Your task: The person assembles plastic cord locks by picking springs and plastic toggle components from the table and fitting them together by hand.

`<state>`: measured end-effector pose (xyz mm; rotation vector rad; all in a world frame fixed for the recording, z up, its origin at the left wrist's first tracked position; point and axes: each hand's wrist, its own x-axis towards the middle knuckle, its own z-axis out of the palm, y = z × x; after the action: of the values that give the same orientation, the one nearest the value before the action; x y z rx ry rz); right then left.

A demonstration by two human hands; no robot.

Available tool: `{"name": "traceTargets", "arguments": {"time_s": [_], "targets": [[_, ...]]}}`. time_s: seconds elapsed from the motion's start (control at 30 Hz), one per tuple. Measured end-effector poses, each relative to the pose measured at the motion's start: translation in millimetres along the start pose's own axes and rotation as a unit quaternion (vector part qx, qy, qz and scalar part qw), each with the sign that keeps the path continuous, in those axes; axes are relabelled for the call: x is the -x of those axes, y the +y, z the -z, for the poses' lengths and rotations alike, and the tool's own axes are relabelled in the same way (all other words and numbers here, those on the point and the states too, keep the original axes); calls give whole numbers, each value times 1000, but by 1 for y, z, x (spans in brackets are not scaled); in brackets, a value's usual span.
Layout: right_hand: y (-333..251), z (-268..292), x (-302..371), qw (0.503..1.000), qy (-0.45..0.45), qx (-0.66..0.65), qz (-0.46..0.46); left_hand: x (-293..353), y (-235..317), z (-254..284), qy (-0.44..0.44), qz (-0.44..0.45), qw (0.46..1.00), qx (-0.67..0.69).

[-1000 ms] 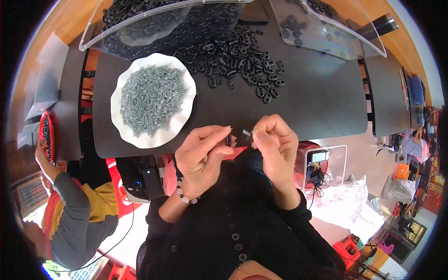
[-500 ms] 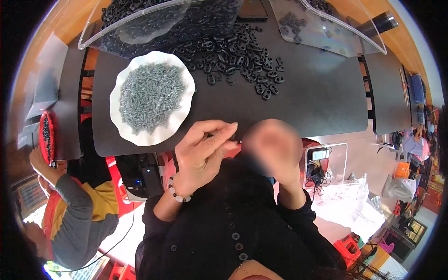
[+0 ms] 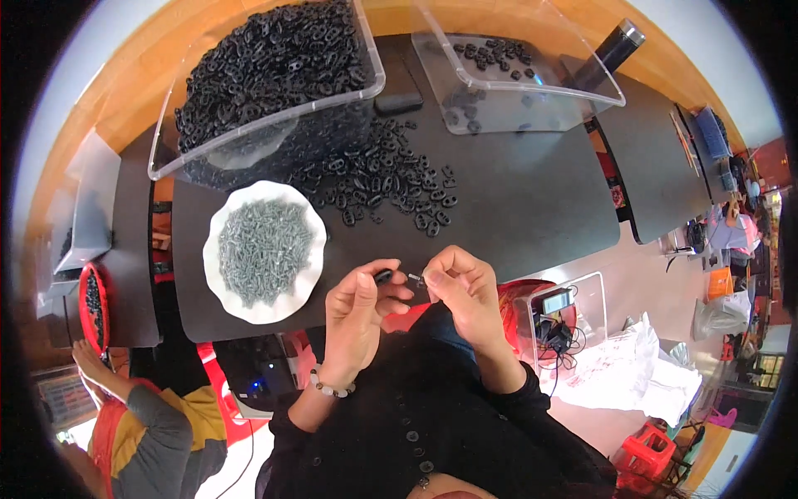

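Observation:
My left hand (image 3: 356,309) is closed in a pinch on a small black oval cord-lock piece (image 3: 382,276), held above the table's near edge. Just to its right, my right hand (image 3: 465,295) pinches a thin silvery spring (image 3: 414,278), whose free end points toward the black piece; a small gap shows between them. To the left stands a white scalloped bowl (image 3: 218,287) full of small grey springs (image 3: 268,249). Beyond my hands, many loose black two-hole cord-lock pieces (image 3: 386,179) lie spread on the dark table (image 3: 515,208).
A clear bin (image 3: 266,133) heaped with black pieces stands at the far left. Another clear bin (image 3: 532,121) holds fewer, beside a black flask (image 3: 611,54). At left, a co-worker's hand (image 3: 90,362) is by a red tray (image 3: 104,320). Red stool (image 3: 647,453) lower right.
The view has tilted, showing more of the bins. My right hand, blurred before, now shows clearly with a spring in its fingertips. The black piece is now plainly visible in my left hand.

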<state>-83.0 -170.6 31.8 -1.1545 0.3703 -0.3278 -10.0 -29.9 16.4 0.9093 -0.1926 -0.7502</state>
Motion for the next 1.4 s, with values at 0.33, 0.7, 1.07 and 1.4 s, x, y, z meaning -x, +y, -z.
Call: {"name": "traceTargets", "arguments": {"time_s": [0.33,0.7,1.07,1.4], "targets": [[0,9,-5,999,-23,6,-34,-6,-2,5,31,-172,949,-262],[-13,4,-9,995,-65,9,-73,-12,13,19,-37,-314,825,-468],[-11,4,-8,992,-93,67,-60,-10,14,25,-94,-338,804,-480],[-11,6,-4,989,-99,75,-77,-8,13,22,-100,-343,800,-483]]}}
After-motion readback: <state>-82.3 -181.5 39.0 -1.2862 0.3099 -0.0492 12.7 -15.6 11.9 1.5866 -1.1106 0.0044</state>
